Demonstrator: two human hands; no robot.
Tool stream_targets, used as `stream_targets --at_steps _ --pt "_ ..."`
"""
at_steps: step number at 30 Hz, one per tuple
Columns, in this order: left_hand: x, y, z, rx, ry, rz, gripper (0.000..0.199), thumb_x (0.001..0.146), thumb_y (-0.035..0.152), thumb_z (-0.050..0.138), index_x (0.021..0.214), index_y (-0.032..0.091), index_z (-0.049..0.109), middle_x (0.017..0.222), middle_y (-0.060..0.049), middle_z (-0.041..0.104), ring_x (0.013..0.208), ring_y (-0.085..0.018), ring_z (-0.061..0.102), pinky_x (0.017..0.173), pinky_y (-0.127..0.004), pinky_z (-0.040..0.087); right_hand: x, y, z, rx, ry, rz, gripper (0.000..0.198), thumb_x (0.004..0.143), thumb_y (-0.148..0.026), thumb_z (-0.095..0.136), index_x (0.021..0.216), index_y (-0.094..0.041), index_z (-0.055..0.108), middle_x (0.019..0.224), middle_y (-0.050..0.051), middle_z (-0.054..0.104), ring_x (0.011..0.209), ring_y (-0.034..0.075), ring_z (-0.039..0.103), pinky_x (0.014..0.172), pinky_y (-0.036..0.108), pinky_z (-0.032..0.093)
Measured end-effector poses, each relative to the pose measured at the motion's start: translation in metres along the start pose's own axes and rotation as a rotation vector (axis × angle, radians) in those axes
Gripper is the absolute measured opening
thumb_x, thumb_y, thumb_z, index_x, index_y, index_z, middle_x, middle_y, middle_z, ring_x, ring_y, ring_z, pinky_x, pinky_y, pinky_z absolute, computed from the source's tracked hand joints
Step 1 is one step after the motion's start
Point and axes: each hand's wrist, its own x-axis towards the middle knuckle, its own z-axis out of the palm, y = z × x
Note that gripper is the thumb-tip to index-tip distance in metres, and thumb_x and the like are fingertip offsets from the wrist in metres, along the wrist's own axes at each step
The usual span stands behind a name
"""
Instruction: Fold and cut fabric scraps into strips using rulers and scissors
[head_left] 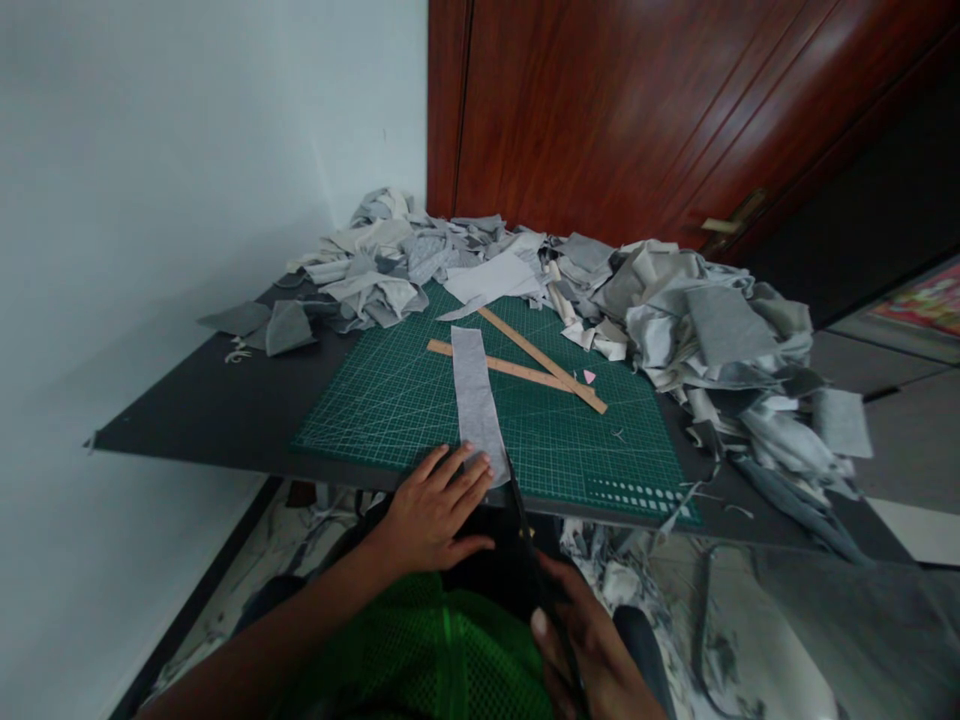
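Note:
A long strip of light grey fabric (472,385) lies on the green cutting mat (375,390), its near end at the table's front edge. Spread flat over that near end, my left hand (439,505) presses the cloth with its fingers stretched out. My right hand (585,640) is wrapped round the handles of black scissors (521,510). The blades point away from me and touch or lie right beside the strip's right edge near its lower end. Whether they are slightly apart is hard to make out. Two wooden rulers (544,360) lie crossed on the mat, one passing under the strip.
Heaps of grey and white fabric scraps (442,250) line the back and right of the dark table (202,400). A small pink piece (589,377) sits by the rulers. More scraps (637,580) litter the floor. A white wall (187,150) and wooden door (600,110) stand behind.

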Motion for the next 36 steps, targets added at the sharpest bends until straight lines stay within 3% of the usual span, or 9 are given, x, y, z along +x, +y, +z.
stream_targets --at_steps 10,18,26,36 --pt "0.000 0.000 0.000 -0.002 -0.002 0.003 0.075 0.096 0.073 0.048 0.140 0.015 0.062 0.149 -0.011 0.059 0.144 -0.035 0.046 0.122 -0.051 0.026 0.005 -0.002 -0.003 -0.054 -0.107 -0.014 0.096 0.080 -0.077 0.070 0.153 -0.022 0.040 0.059 -0.009 0.052 0.039 0.006 0.039 0.040 0.019 0.034" --pt "0.000 0.000 -0.001 -0.005 -0.025 -0.011 0.073 0.096 0.073 0.050 0.141 0.016 0.061 0.149 -0.011 0.059 0.144 -0.035 0.046 0.122 -0.052 0.027 0.005 -0.011 -0.004 -0.010 -0.104 -0.016 0.083 0.082 -0.074 0.071 0.142 -0.022 0.047 0.059 -0.012 0.048 0.036 0.003 0.036 0.037 0.015 0.034" --pt "-0.001 -0.001 0.000 0.000 -0.019 -0.008 0.074 0.095 0.074 0.049 0.140 0.016 0.061 0.149 -0.010 0.059 0.144 -0.034 0.046 0.123 -0.051 0.025 0.014 -0.019 -0.001 -0.053 -0.144 -0.037 0.086 0.085 -0.071 0.070 0.146 -0.018 0.039 0.056 -0.014 0.045 0.037 0.006 0.040 0.037 0.017 0.043" --pt "-0.001 0.000 0.000 -0.008 -0.013 -0.005 0.073 0.096 0.072 0.051 0.141 0.017 0.061 0.149 -0.010 0.060 0.144 -0.035 0.045 0.122 -0.052 0.026 0.019 -0.015 -0.001 -0.037 -0.131 -0.058 0.089 0.084 -0.071 0.072 0.148 -0.019 0.038 0.060 -0.012 0.050 0.037 0.006 0.040 0.035 0.018 0.043"
